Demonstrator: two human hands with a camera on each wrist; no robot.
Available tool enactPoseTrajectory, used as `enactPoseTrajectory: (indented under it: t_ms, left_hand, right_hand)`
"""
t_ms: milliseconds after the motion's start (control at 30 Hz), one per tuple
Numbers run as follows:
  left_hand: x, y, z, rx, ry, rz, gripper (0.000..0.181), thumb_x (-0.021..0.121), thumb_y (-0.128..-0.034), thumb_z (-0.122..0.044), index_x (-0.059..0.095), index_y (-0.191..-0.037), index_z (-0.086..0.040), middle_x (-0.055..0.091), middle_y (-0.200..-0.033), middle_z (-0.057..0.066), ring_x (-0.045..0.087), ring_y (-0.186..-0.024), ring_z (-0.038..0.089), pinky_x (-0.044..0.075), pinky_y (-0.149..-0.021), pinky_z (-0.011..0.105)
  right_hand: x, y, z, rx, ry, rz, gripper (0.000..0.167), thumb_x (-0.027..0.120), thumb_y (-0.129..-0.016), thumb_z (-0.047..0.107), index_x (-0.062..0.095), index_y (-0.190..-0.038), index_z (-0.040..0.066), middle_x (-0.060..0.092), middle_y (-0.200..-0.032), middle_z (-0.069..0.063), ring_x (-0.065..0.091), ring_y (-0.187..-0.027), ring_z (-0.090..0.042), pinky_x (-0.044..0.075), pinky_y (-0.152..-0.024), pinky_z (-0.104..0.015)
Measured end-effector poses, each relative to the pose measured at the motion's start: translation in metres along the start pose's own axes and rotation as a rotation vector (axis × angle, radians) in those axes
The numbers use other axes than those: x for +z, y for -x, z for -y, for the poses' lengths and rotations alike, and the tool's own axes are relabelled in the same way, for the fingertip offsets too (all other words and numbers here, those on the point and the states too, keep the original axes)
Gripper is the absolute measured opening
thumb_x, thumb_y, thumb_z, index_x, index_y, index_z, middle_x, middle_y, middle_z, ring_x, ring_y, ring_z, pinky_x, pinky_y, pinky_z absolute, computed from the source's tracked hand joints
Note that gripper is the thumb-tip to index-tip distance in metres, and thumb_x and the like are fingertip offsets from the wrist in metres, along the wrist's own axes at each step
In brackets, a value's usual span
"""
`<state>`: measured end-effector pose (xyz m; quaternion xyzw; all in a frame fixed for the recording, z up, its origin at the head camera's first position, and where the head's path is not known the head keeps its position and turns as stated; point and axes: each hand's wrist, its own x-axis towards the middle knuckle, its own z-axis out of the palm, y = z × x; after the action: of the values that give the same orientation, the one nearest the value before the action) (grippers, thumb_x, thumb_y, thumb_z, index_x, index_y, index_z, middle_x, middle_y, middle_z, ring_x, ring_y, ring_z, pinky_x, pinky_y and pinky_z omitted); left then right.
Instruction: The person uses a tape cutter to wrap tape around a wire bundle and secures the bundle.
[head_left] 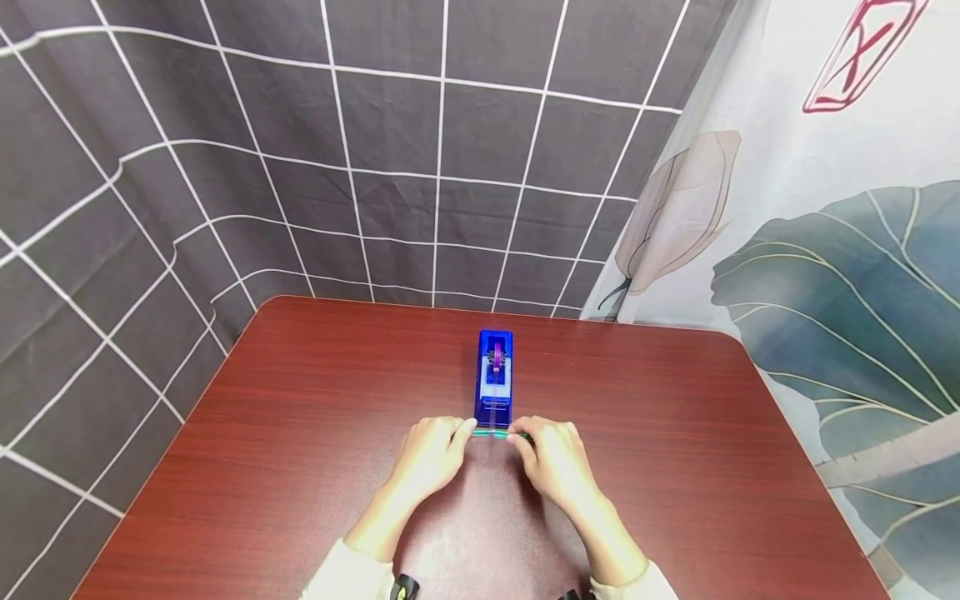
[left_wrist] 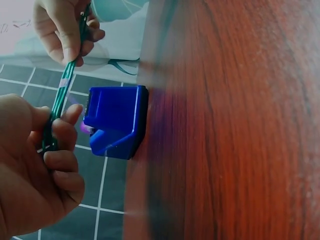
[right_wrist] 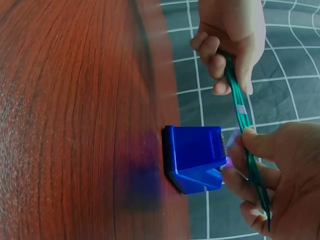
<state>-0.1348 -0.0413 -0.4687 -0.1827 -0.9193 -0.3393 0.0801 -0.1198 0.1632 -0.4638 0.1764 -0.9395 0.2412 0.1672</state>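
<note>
A bundle of thin green strands [right_wrist: 243,119] stretches crosswise between my two hands, just in front of a blue tape dispenser [head_left: 494,379]. My left hand [head_left: 432,454] pinches its left part, and my right hand [head_left: 555,458] pinches its right part between thumb and fingers. Around the bundle's middle lies a small piece of clear tape [left_wrist: 64,82]. A faint strip of tape seems to run from the dispenser's toothed edge to the bundle. Purple shows at the dispenser's roll [head_left: 497,357]. In the right wrist view, loose strand ends stick out below my right hand.
The dispenser stands on a reddish-brown wooden table [head_left: 315,392], towards its far edge. Behind the table hangs a dark grey curtain [head_left: 390,125] with white grid lines. A white curtain with leaf prints [head_left: 847,283] hangs at the right.
</note>
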Motion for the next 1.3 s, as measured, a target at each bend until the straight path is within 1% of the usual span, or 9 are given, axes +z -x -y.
enactPoseTrajectory:
  t_ms: [100,233,300,400,500,633,767,1000,1300]
  left_hand:
    - [0.0016,-0.0005,0.0006,0.014,0.002,-0.001,0.034,0.055,-0.1042,-0.024,0.070,-0.074,-0.014,0.067,-0.072,-0.003,0.069,-0.073,0.024,0.051,-0.062,0.040]
    - [0.0028,-0.0006,0.0016,0.009,0.011,-0.003,0.033,0.055,-0.1041,-0.024,0.071,-0.077,-0.014,0.067,-0.074,-0.002,0.070,-0.076,0.026,0.052,-0.064,0.041]
    - [0.0028,-0.0006,0.0014,0.012,0.019,-0.006,0.033,0.056,-0.1038,-0.023,0.071,-0.077,-0.014,0.066,-0.073,-0.003,0.069,-0.075,0.025,0.051,-0.065,0.041]
    - [0.0030,-0.0006,0.0007,0.027,0.028,-0.015,0.032,0.057,-0.1033,-0.021,0.070,-0.076,-0.013,0.063,-0.071,-0.003,0.068,-0.073,0.024,0.051,-0.064,0.041]
    - [0.0035,-0.0006,0.0005,0.043,0.036,-0.025,0.031,0.057,-0.1028,-0.019,0.069,-0.075,-0.011,0.062,-0.070,-0.003,0.067,-0.072,0.023,0.050,-0.065,0.041]
    - [0.0042,-0.0006,0.0009,0.051,0.036,-0.033,0.030,0.057,-0.1027,-0.019,0.068,-0.075,-0.011,0.061,-0.070,-0.004,0.067,-0.072,0.023,0.050,-0.065,0.041]
    - [0.0040,-0.0006,0.0009,0.059,0.039,-0.039,0.029,0.058,-0.1022,-0.018,0.068,-0.076,-0.011,0.061,-0.072,-0.004,0.067,-0.073,0.021,0.051,-0.066,0.040]
    - [0.0040,-0.0007,0.0011,0.059,0.043,-0.055,0.027,0.060,-0.1008,-0.016,0.070,-0.077,-0.010,0.062,-0.072,-0.004,0.067,-0.075,0.021,0.051,-0.067,0.040]
    - [0.0046,0.0000,0.0022,0.044,0.064,-0.075,0.022,0.065,-0.0972,-0.014,0.074,-0.078,-0.010,0.060,-0.070,-0.007,0.063,-0.068,0.017,0.048,-0.063,0.036]
  right_hand:
    - [-0.0001,-0.0010,0.0000,0.014,0.000,-0.001,0.012,0.077,-0.087,0.010,0.069,-0.083,0.017,0.070,-0.077,0.006,0.063,-0.066,-0.011,0.050,-0.068,-0.041]
    - [0.0001,-0.0023,0.0014,0.060,-0.010,0.014,0.011,0.077,-0.088,0.013,0.069,-0.083,0.018,0.065,-0.071,0.009,0.052,-0.059,-0.007,0.046,-0.059,-0.034]
    - [-0.0003,-0.0026,0.0024,0.086,-0.019,0.029,0.007,0.075,-0.091,0.015,0.070,-0.086,0.017,0.065,-0.073,0.008,0.053,-0.060,-0.008,0.047,-0.059,-0.035]
    - [-0.0019,-0.0025,0.0038,0.121,-0.031,0.058,0.005,0.071,-0.094,0.016,0.072,-0.090,0.015,0.069,-0.080,0.004,0.063,-0.069,-0.014,0.051,-0.063,-0.040]
    - [-0.0033,-0.0024,0.0044,0.130,-0.037,0.084,0.010,0.069,-0.096,0.014,0.072,-0.086,0.013,0.068,-0.079,0.002,0.066,-0.073,-0.018,0.052,-0.063,-0.042]
    - [-0.0042,-0.0031,0.0043,0.128,-0.034,0.097,0.019,0.068,-0.096,0.013,0.068,-0.077,0.012,0.060,-0.072,0.005,0.061,-0.067,-0.016,0.049,-0.060,-0.039]
    - [-0.0048,-0.0033,0.0041,0.131,-0.034,0.094,0.020,0.068,-0.096,0.014,0.068,-0.076,0.013,0.057,-0.071,0.007,0.058,-0.065,-0.013,0.047,-0.058,-0.037]
    - [-0.0044,-0.0026,0.0038,0.155,-0.054,0.072,0.013,0.070,-0.095,0.015,0.073,-0.082,0.014,0.063,-0.076,0.007,0.064,-0.071,-0.015,0.050,-0.060,-0.039]
    - [-0.0035,-0.0021,0.0019,0.174,-0.094,0.043,0.007,0.074,-0.092,0.015,0.077,-0.085,0.014,0.069,-0.081,0.005,0.068,-0.076,-0.017,0.053,-0.064,-0.041]
